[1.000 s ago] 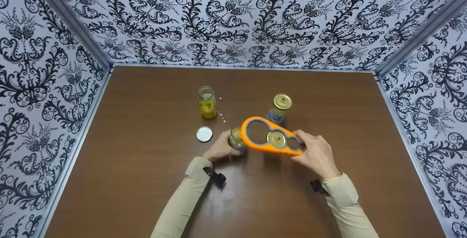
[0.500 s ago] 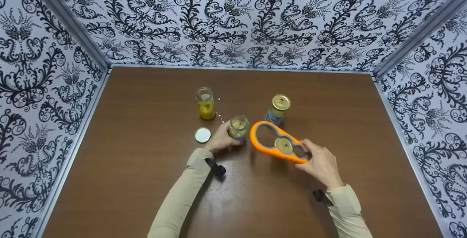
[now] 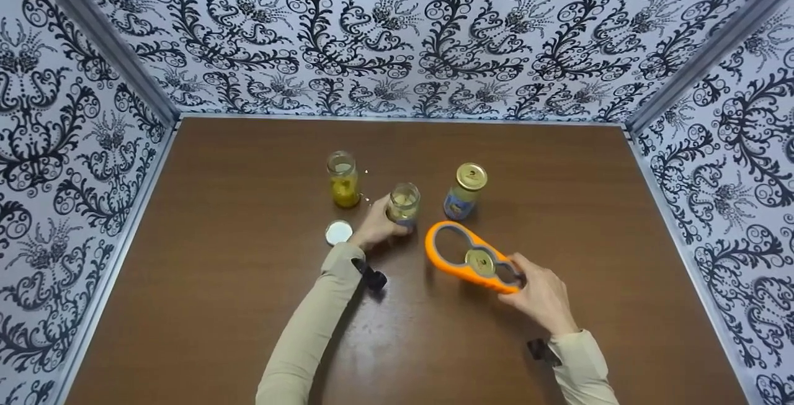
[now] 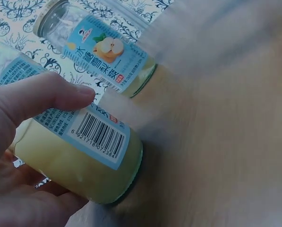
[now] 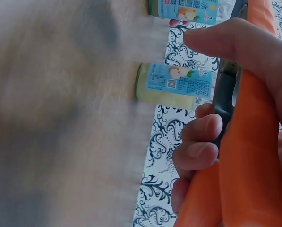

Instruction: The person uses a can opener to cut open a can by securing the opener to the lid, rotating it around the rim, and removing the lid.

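My left hand (image 3: 379,225) grips an open glass jar (image 3: 403,205) with pale contents and a blue label. In the left wrist view its barcode shows below the thumb, and the jar (image 4: 79,146) stands close over the table. In my right hand (image 3: 541,296) is an orange jar opener (image 3: 443,262) with grey-lined holes, held by its narrow end. A gold lid (image 3: 480,262) sits in the opener's middle hole. Fingers and thumb wrap the opener (image 5: 254,156) in the right wrist view. Jar and opener are apart.
A lidded jar (image 3: 464,193) with a gold top stands behind the opener. Further left are an open jar (image 3: 344,185) of yellow contents and a white-faced lid (image 3: 339,232). Small pale bits (image 3: 366,198) lie on the brown table (image 3: 248,206). Patterned walls (image 3: 384,39) enclose it.
My left hand has moved the open jar away from me, toward the back. My right hand has drawn the opener, with the gold lid in it, nearer and slightly right, off the jar.
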### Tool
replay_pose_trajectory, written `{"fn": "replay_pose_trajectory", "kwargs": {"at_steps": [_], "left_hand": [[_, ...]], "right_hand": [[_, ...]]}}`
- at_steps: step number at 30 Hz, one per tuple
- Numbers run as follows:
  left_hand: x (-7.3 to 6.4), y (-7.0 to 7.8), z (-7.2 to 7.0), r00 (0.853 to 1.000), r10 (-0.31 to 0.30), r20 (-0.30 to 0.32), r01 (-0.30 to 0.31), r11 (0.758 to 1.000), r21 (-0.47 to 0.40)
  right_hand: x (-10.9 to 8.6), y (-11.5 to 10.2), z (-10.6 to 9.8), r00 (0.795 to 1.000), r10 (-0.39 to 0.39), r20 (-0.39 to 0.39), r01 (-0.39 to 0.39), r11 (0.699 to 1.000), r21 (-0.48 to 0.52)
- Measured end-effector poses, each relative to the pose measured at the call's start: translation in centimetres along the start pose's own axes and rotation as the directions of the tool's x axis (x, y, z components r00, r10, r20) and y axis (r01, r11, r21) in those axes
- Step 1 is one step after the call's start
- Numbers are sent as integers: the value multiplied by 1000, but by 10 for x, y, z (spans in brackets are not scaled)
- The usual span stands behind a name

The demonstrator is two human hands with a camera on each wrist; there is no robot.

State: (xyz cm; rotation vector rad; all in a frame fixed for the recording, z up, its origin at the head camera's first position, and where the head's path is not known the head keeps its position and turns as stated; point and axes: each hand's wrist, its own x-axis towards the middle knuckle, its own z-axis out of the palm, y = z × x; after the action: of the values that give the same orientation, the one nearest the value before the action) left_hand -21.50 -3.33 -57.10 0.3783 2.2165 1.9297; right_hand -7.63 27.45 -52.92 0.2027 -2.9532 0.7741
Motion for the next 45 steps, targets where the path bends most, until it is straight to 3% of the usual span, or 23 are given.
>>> {"fn": "replay_pose_trajectory", "kwargs": {"at_steps": [2,7,9,17,24,32,41,45], "left_hand": [[-3,10,-1,1000,-11,-23,11,1000,-10],[2,8,0,991,-52,-126,52,999,-7],[8,-2,2,983,-65,-174,70,997,25],[18,1,7,958,-73,-278,125,977,175],[31,-5,12,944,-76,-321,146,969,199],[40,-7,6,932,-70,-355,159,960,230],[42,-11,3,930,-101,-353,161,976,144],[41,-14,3,943,-90,-320,117,991,65]], "right_hand": [[-2,0,2,1000,11,5,-11,1000,5],[-7,-2,4,999,49,17,-50,998,42],[-9,-3,4,998,66,26,-67,996,58],[-13,-4,5,995,94,42,-97,993,66],[-15,-5,9,993,109,47,-111,992,51],[-17,-8,12,993,106,47,-109,992,67],[-17,-12,12,993,93,67,-98,992,75],[-17,-12,14,996,71,63,-74,995,61]]}}
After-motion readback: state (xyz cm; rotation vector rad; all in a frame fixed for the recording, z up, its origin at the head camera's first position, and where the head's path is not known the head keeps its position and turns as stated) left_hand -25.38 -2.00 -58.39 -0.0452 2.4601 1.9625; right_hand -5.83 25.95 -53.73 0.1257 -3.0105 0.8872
